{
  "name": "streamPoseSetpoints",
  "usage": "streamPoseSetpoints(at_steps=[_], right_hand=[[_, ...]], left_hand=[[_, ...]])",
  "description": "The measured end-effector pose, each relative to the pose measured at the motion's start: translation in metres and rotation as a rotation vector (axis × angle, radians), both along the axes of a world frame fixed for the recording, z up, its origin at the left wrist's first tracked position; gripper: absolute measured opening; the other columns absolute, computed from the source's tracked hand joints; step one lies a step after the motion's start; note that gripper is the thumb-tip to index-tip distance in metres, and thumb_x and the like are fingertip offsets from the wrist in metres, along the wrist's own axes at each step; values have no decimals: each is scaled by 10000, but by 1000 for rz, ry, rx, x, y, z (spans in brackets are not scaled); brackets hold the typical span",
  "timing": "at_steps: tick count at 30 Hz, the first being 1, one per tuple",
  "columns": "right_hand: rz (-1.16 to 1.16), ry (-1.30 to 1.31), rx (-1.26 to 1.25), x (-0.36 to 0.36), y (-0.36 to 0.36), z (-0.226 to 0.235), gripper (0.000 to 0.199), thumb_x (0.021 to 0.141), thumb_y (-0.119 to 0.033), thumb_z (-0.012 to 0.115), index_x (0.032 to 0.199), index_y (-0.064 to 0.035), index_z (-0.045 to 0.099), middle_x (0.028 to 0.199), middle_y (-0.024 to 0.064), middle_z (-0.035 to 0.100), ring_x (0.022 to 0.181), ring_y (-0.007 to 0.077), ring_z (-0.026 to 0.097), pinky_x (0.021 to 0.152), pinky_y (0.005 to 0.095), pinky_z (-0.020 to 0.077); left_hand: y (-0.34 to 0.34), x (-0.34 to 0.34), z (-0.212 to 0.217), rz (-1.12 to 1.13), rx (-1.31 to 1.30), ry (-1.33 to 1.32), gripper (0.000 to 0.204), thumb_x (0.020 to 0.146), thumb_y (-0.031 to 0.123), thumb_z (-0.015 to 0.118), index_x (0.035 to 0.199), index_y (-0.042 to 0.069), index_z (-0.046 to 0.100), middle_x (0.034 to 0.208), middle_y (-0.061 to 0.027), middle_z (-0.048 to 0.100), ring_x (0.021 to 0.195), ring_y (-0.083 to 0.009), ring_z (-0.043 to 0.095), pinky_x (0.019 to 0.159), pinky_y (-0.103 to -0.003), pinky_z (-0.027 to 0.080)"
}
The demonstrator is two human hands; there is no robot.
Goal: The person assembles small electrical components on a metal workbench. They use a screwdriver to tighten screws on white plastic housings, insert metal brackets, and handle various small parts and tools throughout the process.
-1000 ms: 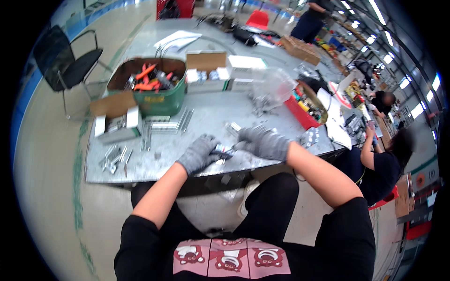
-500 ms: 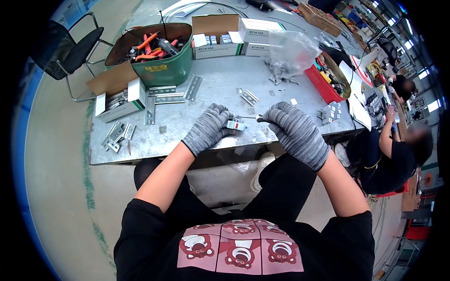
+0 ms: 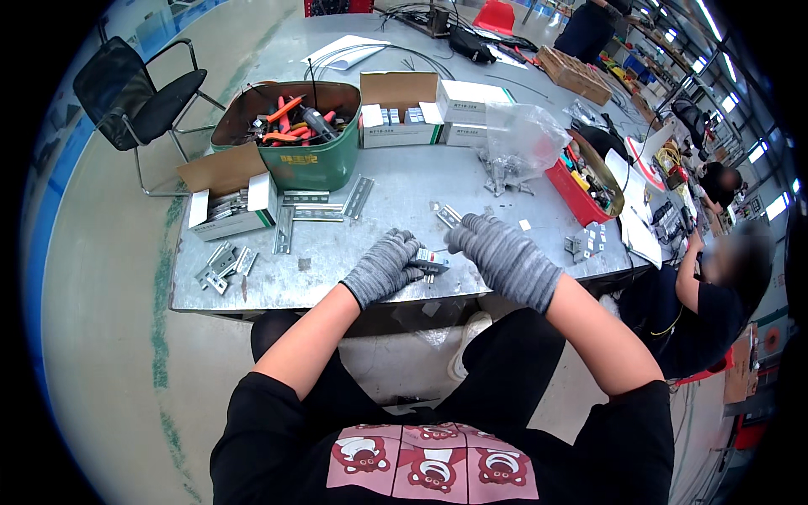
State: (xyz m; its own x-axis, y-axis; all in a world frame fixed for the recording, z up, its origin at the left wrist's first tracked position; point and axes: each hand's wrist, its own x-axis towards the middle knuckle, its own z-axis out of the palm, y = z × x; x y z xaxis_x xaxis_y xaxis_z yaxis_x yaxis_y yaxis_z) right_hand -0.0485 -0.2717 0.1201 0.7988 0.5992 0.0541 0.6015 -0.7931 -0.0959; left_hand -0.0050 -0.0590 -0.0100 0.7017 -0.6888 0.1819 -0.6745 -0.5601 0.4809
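Note:
My left hand (image 3: 385,268), in a grey knit glove, is closed round a small boxy grey electrical module (image 3: 433,262) near the front edge of the table. Its labelled face is turned up and metal pins show on its near side. My right hand (image 3: 507,263), gloved alike, is closed on a screwdriver (image 3: 440,250). Only its thin shaft shows, pointing left to the module; the fingers hide the handle. Whether the tip touches the module I cannot make out. Just beyond my right fingers lies a short slotted metal rail piece (image 3: 449,216).
A green bin (image 3: 311,168) of tools, a white carton (image 3: 231,220) of metal parts, and slotted rails (image 3: 358,197) stand left. Further back are an open box (image 3: 402,135) of modules and a plastic bag (image 3: 526,139). A red tool bin (image 3: 572,195) stands right, where another person (image 3: 694,303) sits.
My view has shifted, so the table sits lower in the picture. The module has turned in my left hand. My right hand has come closer to it, and less of the screwdriver shaft shows.

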Motion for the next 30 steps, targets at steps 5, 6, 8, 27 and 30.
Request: streamPoseSetpoints(at_steps=[5, 6, 8, 27, 30], right_hand=[[-137, 68, 13, 14, 2, 5, 355, 886, -178, 628, 1214, -58, 565, 960, 196, 594, 912, 395, 611, 803, 453, 504], [-68, 67, 62, 15, 4, 9, 365, 881, -177, 636, 1219, -59, 564, 960, 196, 597, 907, 396, 611, 805, 456, 504], [26, 63, 96, 19, 4, 11, 389, 868, -146, 650, 1233, -55, 551, 996, 200, 592, 912, 395, 608, 820, 459, 501], [27, 87, 127, 25, -2, 10, 365, 864, -162, 663, 1190, -31, 567, 988, 205, 603, 914, 394, 600, 826, 440, 484], [-50, 141, 96, 24, 5, 6, 370, 844, -114, 668, 1189, -27, 566, 1001, 192, 591, 925, 385, 591, 826, 436, 486]], left_hand=[[-2, 1, 2, 6, 15, 36, 413, 768, 274, 739, 1066, 21, 607, 1044, -198, 594, 1039, -357, 550, 948, -430, 443], [-1, 1, 2, 10, 7, 50, 407, 768, 273, 739, 1059, 20, 607, 1038, -199, 593, 1041, -359, 552, 947, -430, 444], [-1, 3, 1, 9, 25, 46, 408, 767, 276, 744, 1048, 13, 607, 1040, -202, 594, 1043, -360, 557, 946, -435, 444], [-4, 10, -9, -1, 25, 42, 474, 742, 285, 761, 1099, 13, 608, 1090, -199, 585, 1071, -366, 539, 958, -439, 438], [-4, 7, -7, 9, 51, 41, 479, 745, 290, 758, 1106, 14, 609, 1089, -199, 588, 1077, -363, 539, 960, -439, 438]])
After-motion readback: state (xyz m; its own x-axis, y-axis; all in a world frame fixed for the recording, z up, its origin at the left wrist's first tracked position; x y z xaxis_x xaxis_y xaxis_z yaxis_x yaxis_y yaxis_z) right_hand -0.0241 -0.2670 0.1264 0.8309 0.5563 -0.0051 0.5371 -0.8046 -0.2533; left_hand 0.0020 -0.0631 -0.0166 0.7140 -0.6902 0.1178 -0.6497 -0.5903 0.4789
